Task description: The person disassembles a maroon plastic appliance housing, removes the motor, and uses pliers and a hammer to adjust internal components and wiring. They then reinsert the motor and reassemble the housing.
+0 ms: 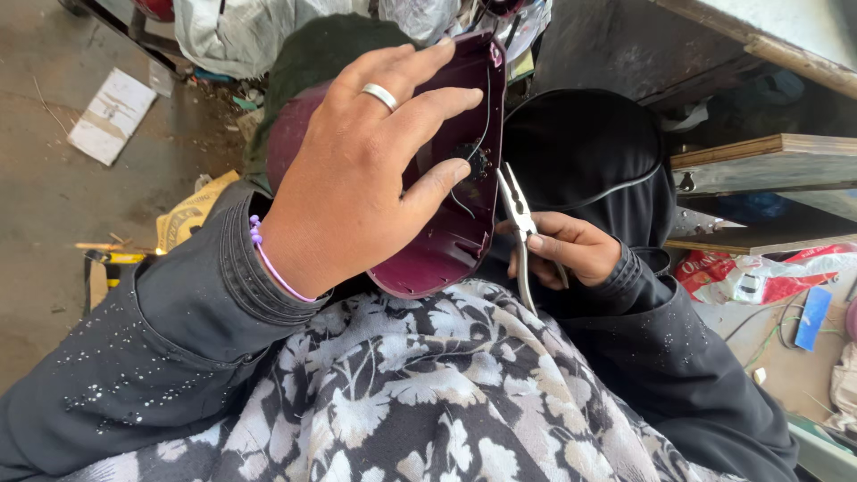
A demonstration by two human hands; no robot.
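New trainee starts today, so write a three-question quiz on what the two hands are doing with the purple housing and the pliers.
1. True or false: the left hand grips the purple plastic housing.
2. Which tool does the right hand hold? A. needle-nose pliers B. screwdriver C. hammer
3. Fill in: the plier tips point toward the black round part inside the ____.

Key: 1 true; 2 A; 3 housing. The left hand wears a silver ring and a purple wrist cord, and thin black wires run inside the housing.
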